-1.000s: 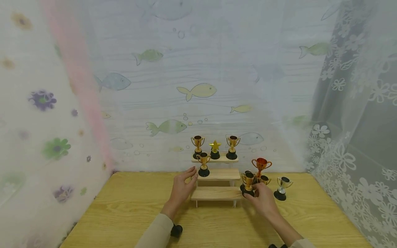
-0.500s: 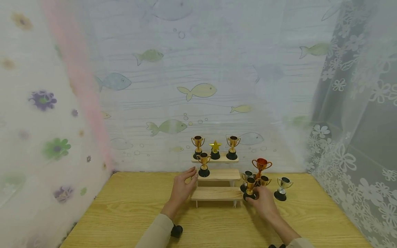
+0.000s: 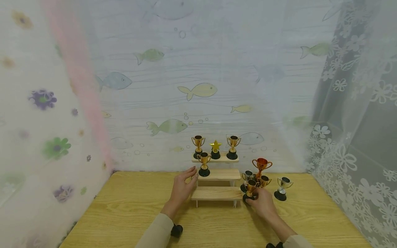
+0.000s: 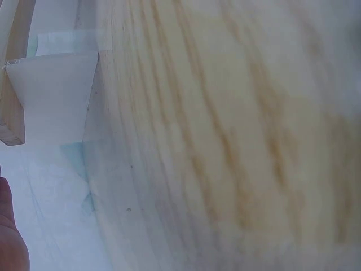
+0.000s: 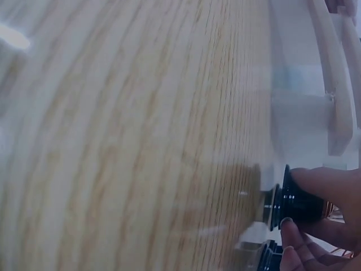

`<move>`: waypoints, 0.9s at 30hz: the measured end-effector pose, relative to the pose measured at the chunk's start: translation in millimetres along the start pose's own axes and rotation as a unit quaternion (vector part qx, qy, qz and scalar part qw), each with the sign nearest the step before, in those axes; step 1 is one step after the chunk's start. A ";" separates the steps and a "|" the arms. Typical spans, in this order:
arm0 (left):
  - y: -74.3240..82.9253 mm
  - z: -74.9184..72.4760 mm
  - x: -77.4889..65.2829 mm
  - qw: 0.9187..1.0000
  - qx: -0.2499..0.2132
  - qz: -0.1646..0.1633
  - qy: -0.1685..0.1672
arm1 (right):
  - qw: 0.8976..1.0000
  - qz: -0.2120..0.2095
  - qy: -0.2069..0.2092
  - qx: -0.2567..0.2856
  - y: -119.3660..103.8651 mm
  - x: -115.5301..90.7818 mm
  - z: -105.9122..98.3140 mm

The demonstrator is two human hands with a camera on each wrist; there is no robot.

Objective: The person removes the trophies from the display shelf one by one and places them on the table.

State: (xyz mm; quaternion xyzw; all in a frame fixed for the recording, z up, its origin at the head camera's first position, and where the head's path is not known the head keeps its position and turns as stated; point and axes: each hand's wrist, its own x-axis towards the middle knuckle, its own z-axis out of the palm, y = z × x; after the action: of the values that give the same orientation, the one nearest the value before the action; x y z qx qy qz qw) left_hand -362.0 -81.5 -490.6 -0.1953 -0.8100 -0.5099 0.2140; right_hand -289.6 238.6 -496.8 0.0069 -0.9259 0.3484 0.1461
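My right hand (image 3: 264, 205) pinches the black base of a small gold trophy cup (image 3: 251, 186) at the right end of the shelf. In the right wrist view, thumb and fingers grip that black base (image 5: 304, 202) close to the tabletop; whether it touches is unclear. At the left side of the three-step wooden shelf (image 3: 216, 193), my left hand (image 3: 182, 185) rests with fingers extended by the middle step. On that step stands a gold trophy (image 3: 204, 162). The top step bears two gold cups, left (image 3: 198, 143) and right (image 3: 232, 143), around a gold star trophy (image 3: 215, 146).
Behind the held cup stand a silver trophy (image 3: 247, 176), a red-orange cup (image 3: 262, 164) and another gold cup (image 3: 264, 180). A second silver trophy (image 3: 282, 188) is farther right on the wood-grain table (image 3: 130, 206). A fish-patterned curtain (image 3: 198, 113) hangs behind.
The gold trophy in my right hand has moved down and slightly right, exposing more of the silver trophy behind it. My left hand and the shelf have stayed in place.
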 end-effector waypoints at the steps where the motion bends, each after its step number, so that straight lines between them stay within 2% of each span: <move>1: 0.3 0.0 0.1 1.000 0.000 0.001 0.000 | 1.000 0.002 -0.002 0.001 -0.2 0.2 -0.1; 13: 2.2 -0.3 0.3 1.000 0.011 -0.006 -0.002 | 1.000 0.006 -0.004 -0.006 2.3 1.1 2.8; 27: 1.2 -0.1 1.1 1.000 0.012 0.003 -0.001 | 1.000 0.001 -0.002 -0.009 4.3 0.4 2.8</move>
State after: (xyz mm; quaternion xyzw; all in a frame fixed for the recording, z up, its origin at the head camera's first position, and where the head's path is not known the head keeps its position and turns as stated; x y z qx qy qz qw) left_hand -362.2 -81.0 -489.1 -0.1953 -0.8154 -0.4999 0.2171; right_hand -291.2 240.1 -501.4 0.0056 -0.9291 0.3403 0.1445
